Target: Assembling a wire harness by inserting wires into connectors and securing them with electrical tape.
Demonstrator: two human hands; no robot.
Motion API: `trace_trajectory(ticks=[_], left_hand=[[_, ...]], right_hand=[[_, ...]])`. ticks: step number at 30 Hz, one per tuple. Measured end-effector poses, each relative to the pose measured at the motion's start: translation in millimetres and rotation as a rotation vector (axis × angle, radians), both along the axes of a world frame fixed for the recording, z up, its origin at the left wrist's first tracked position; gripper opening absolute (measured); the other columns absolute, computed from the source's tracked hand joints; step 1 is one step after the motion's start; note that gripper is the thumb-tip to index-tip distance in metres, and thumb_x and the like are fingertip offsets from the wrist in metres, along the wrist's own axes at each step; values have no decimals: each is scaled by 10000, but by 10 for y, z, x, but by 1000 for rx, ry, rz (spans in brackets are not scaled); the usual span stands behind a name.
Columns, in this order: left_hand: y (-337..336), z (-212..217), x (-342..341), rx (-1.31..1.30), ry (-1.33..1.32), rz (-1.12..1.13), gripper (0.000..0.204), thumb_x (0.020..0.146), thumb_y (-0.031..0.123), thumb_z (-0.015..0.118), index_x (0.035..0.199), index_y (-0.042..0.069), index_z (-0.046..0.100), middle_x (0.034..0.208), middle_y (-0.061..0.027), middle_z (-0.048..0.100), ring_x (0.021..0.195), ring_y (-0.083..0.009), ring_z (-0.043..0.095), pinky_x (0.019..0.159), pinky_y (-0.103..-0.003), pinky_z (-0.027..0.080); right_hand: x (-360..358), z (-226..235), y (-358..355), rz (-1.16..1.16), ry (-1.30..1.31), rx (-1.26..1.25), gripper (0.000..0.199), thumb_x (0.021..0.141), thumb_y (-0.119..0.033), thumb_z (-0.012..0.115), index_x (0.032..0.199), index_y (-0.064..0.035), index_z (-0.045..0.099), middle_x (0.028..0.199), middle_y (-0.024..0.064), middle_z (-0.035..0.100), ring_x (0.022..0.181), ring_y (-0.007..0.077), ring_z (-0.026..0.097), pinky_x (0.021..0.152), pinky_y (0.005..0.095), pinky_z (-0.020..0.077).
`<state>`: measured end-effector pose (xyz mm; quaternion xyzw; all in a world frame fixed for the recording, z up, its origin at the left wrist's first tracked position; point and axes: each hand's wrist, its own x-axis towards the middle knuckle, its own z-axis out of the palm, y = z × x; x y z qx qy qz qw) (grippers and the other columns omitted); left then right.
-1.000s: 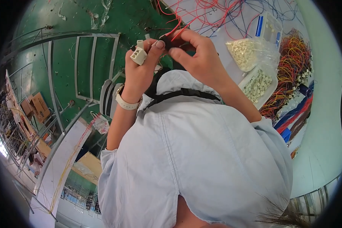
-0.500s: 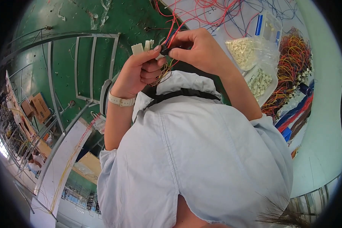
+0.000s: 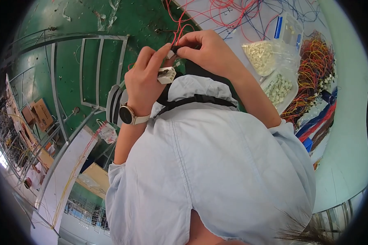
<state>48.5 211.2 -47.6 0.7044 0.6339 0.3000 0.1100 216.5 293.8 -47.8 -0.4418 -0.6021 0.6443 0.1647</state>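
Above chest, left hand (image 3: 145, 79) gripping white connector (image 3: 166, 75)

A pale tabletop (image 3: 347, 134) ran along the person's right side. On it lay two clear bags of small cream connectors (image 3: 261, 57), one (image 3: 277, 87) just below the other. A clear plastic box (image 3: 289, 29) with blue parts sat near the upper bag. Red and blue wires (image 3: 229, 12) sprawled loose across the far end, and a thick heap of orange, red and yellow wires (image 3: 315, 69) lay beside the bags.
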Motion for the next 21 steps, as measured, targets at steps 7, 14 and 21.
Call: trace_trajectory(ticks=[7,14,21], left_hand=[[-39,-22,26,-243,-726,115,124,789,9,705,897,-15,648,743,-12,517,633,-90,532,558,-220,405],[-67,-91,19,-368,-1145,246,151,897,139,647,918,-10,656,663,59,507,542,-18,376,482,-195,267],[-73,-119,120,-247,-1228,381,162,890,160,662,884,-2,664,650,57,519,548,-9,403,476,-186,284]], right_hand=[[103,-103,73,112,166,-176,140,815,-107,626,857,26,647,749,5,625,702,55,550,651,212,443],[49,110,8,83,38,-125,181,820,-153,655,857,25,645,745,13,631,690,61,555,624,218,448],[-106,155,-254,-161,-68,186,238,817,-181,663,867,48,624,710,49,619,625,77,545,561,251,437]])
